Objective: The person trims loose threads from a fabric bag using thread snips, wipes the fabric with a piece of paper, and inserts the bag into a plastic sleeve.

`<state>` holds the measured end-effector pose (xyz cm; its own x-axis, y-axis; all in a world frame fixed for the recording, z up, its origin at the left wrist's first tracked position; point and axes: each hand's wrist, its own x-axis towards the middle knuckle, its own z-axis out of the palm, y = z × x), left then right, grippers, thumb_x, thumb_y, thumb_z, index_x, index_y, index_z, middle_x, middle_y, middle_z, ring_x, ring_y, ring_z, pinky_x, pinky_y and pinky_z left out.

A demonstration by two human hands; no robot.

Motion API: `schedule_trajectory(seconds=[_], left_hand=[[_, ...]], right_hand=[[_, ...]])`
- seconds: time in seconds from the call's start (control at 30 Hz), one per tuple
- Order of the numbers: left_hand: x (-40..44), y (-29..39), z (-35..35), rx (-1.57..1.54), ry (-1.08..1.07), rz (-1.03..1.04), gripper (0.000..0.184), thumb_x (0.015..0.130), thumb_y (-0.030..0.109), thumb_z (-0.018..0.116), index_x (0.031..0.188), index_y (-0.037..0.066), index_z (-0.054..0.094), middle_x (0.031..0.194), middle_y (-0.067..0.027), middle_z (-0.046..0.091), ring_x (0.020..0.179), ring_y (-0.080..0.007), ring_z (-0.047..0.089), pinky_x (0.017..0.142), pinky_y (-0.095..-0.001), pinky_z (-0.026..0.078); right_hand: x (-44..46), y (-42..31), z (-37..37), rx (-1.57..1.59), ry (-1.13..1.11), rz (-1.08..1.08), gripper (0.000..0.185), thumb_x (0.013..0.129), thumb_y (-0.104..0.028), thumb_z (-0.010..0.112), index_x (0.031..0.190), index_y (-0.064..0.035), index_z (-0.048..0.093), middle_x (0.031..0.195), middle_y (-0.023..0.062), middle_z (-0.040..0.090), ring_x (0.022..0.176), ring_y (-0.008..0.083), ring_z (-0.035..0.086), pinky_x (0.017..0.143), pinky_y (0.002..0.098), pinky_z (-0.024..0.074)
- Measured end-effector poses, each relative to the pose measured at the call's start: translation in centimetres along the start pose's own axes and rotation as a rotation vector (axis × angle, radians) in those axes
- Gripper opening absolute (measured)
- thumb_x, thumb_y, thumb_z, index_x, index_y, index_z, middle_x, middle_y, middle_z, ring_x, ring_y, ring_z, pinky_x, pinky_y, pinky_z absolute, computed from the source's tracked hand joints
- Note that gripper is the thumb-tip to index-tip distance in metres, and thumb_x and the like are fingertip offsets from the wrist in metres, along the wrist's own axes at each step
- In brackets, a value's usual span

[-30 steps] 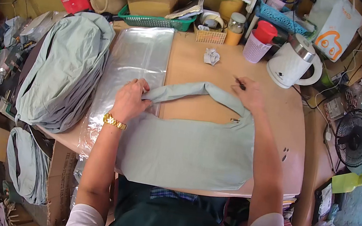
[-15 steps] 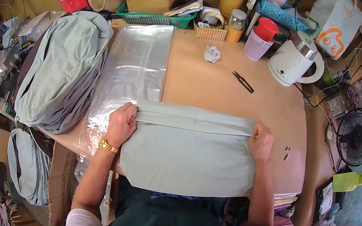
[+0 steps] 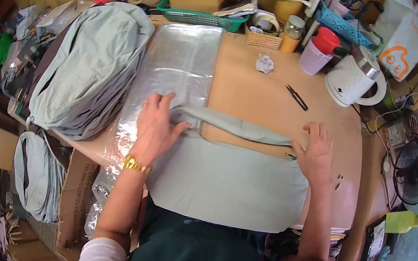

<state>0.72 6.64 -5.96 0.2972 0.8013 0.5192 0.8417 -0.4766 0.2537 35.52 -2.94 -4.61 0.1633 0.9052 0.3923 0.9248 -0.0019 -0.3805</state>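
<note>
A pale grey-green cloth piece [image 3: 228, 184] lies flat at the table's front edge. Its narrow upper band [image 3: 242, 127] stands apart from the main panel, and the tabletop shows through the gap. At the band's left end is my left hand [image 3: 154, 126], fingers spread and thumb on or just over the fabric. My right hand [image 3: 317, 153] is at the other end, with its thumb by the band's tip and its fingers raised apart from the thumb. Whether either thumb presses the cloth I cannot tell. Under the cloth's left side lie clear plastic bags [image 3: 181, 61].
A tall heap of similar grey cloth [image 3: 88, 69] stands at the left. Thread snips [image 3: 296, 97] and crumpled paper [image 3: 264, 63] lie farther back on the table [image 3: 257, 97]. A white kettle [image 3: 354, 79], a purple cup [image 3: 314, 60] and baskets line the back. A fan [image 3: 415, 171] is at the right.
Both hands have let go of the cloth's side edges and opened. The folded upper part has come away from the panel, leaving a gap. The view has shifted slightly.
</note>
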Motion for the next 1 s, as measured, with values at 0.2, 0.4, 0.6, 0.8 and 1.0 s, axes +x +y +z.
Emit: schedule_trajectory(seconds=[0.2, 0.4, 0.6, 0.8, 1.0], left_hand=[[1.7, -0.4, 3.8, 0.010, -0.156, -0.123, 0.020, 0.083, 0.024, 0.072, 0.088, 0.005, 0.073, 0.085, -0.0166, 0.065, 0.076, -0.0352, 0.064, 0.069, -0.0443, 0.051], [1.7, -4.0, 4.1, -0.806, -0.380, -0.544, 0.018, 0.093, 0.016, 0.061, 0.093, 0.001, 0.071, 0.084, -0.0114, 0.071, 0.067, -0.0266, 0.066, 0.064, -0.0366, 0.053], [-0.1, -7.0, 5.3, -1.645, -0.349, -0.904, 0.024, 0.097, 0.013, 0.057, 0.111, -0.005, 0.065, 0.104, -0.0122, 0.071, 0.090, -0.0210, 0.070, 0.080, -0.0337, 0.057], [-0.4, -7.3, 5.5, -1.686, -0.388, -0.907, 0.026, 0.097, 0.012, 0.058, 0.114, -0.007, 0.063, 0.107, -0.0132, 0.071, 0.094, -0.0216, 0.069, 0.086, -0.0346, 0.057], [0.5, -0.9, 1.0, -0.506, 0.095, -0.263, 0.023, 0.090, 0.008, 0.063, 0.112, 0.002, 0.063, 0.103, -0.0116, 0.061, 0.101, -0.0248, 0.059, 0.074, -0.0324, 0.050]], right_hand=[[-0.1, -13.9, 6.8, 0.173, -0.525, -0.304, 0.066, 0.087, -0.035, 0.069, 0.136, 0.0017, 0.046, 0.142, 0.0224, 0.046, 0.134, 0.0361, 0.042, 0.109, 0.0483, 0.0348], [-3.8, -14.9, 12.3, 0.173, -0.416, -0.516, 0.079, 0.090, -0.044, 0.062, 0.147, 0.0029, 0.034, 0.158, 0.0190, 0.027, 0.148, 0.0322, 0.022, 0.119, 0.0534, 0.0180], [-4.0, -14.2, 12.9, 0.249, -0.429, -0.706, 0.067, 0.088, -0.037, 0.064, 0.140, 0.0018, 0.047, 0.153, 0.0166, 0.038, 0.146, 0.0313, 0.028, 0.119, 0.0540, 0.0201], [-4.0, -14.1, 13.2, 0.297, -0.452, -0.706, 0.060, 0.088, -0.031, 0.065, 0.137, 0.0011, 0.051, 0.148, 0.0154, 0.045, 0.144, 0.0311, 0.032, 0.119, 0.0510, 0.0216], [-2.9, -13.8, 13.5, 0.454, -0.466, -0.640, 0.047, 0.089, -0.024, 0.062, 0.130, 0.0000, 0.056, 0.141, 0.0175, 0.052, 0.137, 0.0326, 0.041, 0.115, 0.0479, 0.0290]])
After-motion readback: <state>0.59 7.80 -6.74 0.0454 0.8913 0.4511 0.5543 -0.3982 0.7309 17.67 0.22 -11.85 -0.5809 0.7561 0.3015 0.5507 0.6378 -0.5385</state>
